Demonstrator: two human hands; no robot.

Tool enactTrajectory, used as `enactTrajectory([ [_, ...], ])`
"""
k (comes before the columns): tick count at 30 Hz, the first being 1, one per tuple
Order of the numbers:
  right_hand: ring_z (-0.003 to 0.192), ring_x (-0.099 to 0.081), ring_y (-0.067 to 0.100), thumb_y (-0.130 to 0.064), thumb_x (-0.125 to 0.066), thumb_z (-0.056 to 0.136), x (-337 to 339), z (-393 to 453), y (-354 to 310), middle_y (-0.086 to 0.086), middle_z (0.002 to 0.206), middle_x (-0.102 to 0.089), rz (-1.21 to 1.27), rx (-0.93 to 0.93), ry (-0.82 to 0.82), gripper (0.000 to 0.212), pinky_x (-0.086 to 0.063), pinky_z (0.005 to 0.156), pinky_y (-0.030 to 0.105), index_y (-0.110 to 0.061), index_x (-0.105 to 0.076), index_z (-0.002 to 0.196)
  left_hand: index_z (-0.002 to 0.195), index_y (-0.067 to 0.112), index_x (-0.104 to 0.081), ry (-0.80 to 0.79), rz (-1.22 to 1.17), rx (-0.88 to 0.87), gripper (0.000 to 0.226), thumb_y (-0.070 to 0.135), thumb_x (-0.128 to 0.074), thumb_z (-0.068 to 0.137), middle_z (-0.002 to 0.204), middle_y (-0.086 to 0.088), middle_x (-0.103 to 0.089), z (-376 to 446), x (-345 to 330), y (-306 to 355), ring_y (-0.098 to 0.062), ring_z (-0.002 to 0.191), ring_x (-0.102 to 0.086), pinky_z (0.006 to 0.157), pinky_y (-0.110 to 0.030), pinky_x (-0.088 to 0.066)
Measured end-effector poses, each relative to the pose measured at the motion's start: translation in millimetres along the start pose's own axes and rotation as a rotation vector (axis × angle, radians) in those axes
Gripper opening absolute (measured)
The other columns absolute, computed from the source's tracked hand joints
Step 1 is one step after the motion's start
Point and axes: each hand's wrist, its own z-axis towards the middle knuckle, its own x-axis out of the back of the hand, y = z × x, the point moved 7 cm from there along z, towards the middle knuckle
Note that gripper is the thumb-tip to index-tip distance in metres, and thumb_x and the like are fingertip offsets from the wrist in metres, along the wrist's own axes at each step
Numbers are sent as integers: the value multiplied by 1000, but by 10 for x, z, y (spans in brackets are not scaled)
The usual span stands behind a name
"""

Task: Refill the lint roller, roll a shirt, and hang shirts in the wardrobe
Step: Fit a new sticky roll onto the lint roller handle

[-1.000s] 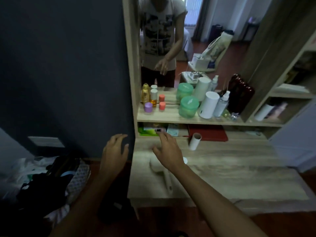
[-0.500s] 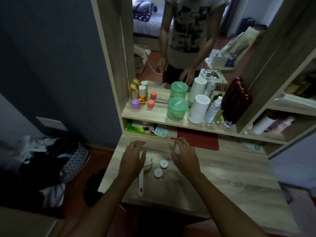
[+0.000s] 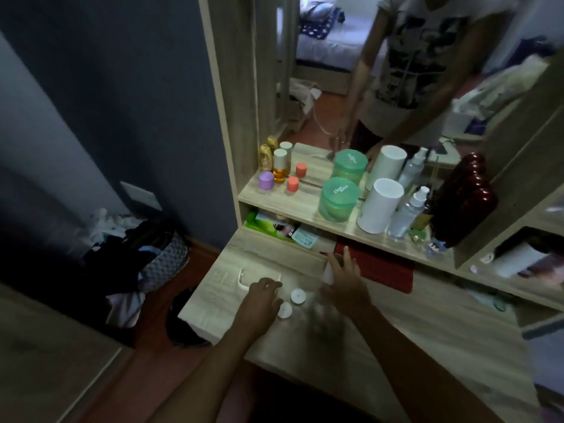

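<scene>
Two hands over the pale wooden bench (image 3: 412, 325). The left hand (image 3: 259, 303) covers the white plastic lint roller (image 3: 244, 277), grip unclear. The right hand (image 3: 346, 288) seems closed around a white cardboard-cored refill roll (image 3: 331, 268).

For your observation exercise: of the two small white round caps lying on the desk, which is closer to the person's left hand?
The nearer-edge cap, right beside the left hand; the other cap lies farther right.

left arm: reaches forward from lower left, forearm bare | left hand (image 3: 263, 296): palm down, fingers curled, low over the counter (image 3: 396, 331) | right arm: extends in from lower right | right hand (image 3: 346, 280): palm down, fingers pointing forward, grip unclear
</scene>
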Motion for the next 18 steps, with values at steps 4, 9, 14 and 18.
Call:
enactTrajectory([
  [4, 140, -28, 33, -28, -55, 92, -35, 164, 93, 9, 160, -7, -64, 60, -16, 69, -34, 107, 38, -25, -20, 151, 135, 14, -49, -43, 13, 112, 43, 24, -55, 93, 135, -7, -50, 20, -236, -4, -23, 124, -46, 103, -28, -35],
  [9, 110, -57, 26, -20, -51, 95, 39, 209, 181, 5, 140, -41, 51, 191, 51, 41, -49, 80, 33, -19, -43, 135, 137, 15, -47, -65, 92, 171, 46, 22, -56, 92, 141, -6, -48, 88, -545, 65, -25, 130, -43, 110, -29, -28],
  [14, 100, -60, 27, -15, -58, 89, 125, 213, 214, 7, 127, -47, 264, 207, 55, 41, -46, 73, 29, -18, -50, 129, 144, 21, -37, -131, 224, 285, 49, 24, -46, 96, 144, -5, -41, 90, -809, -55, -28, 130, -40, 107, -39, -35],
  [18, 110, -54, 27, -12, -62, 84, 170, 229, 265, 10, 121, -54, 514, 111, 29, 47, -32, 79, 22, -16, -53, 130, 136, 19, -45, -95, 284, 305, 37, 21, -36, 100, 134, -8, -46, 112, -886, -61, -29, 119, -46, 99, -40, -41],
])
